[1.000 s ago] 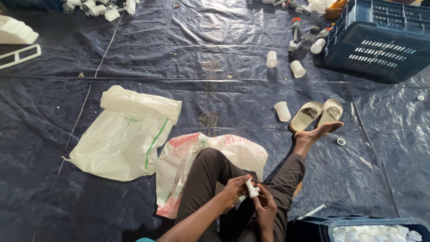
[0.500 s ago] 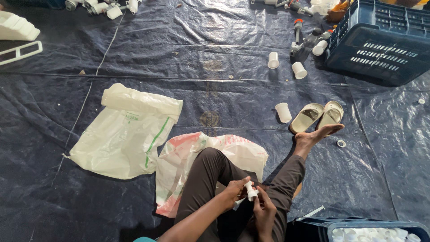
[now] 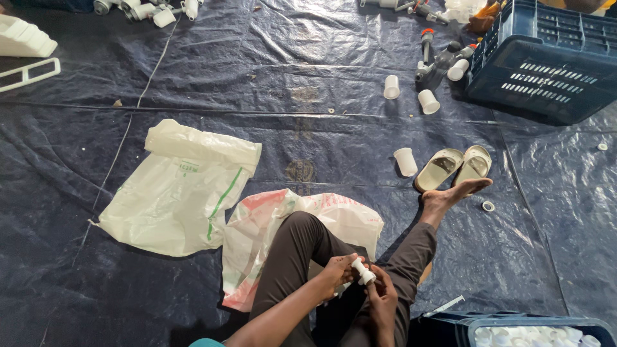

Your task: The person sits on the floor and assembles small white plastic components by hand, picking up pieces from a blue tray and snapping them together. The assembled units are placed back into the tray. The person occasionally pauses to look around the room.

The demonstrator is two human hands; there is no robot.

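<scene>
I sit on a dark tarpaulin (image 3: 321, 58) with my legs crossed. My left hand (image 3: 339, 271) and my right hand (image 3: 383, 301) meet over my lap, both closed on a small white plastic pipe fitting (image 3: 363, 272). The left fingers hold its upper end, the right fingers its lower end. My bare foot (image 3: 454, 193) rests just below a pair of beige slippers (image 3: 454, 166).
Two white woven sacks (image 3: 183, 186) (image 3: 270, 225) lie flat to my left. Loose white fittings (image 3: 406, 160) (image 3: 428, 101) dot the tarpaulin. A dark blue crate (image 3: 546, 61) stands top right; a blue bin with several white fittings (image 3: 533, 334) sits bottom right. A tape roll (image 3: 488, 206) lies near my foot.
My hands stay in my lap on the white fitting, with only small shifts of the fingers around it. Nothing else has moved.
</scene>
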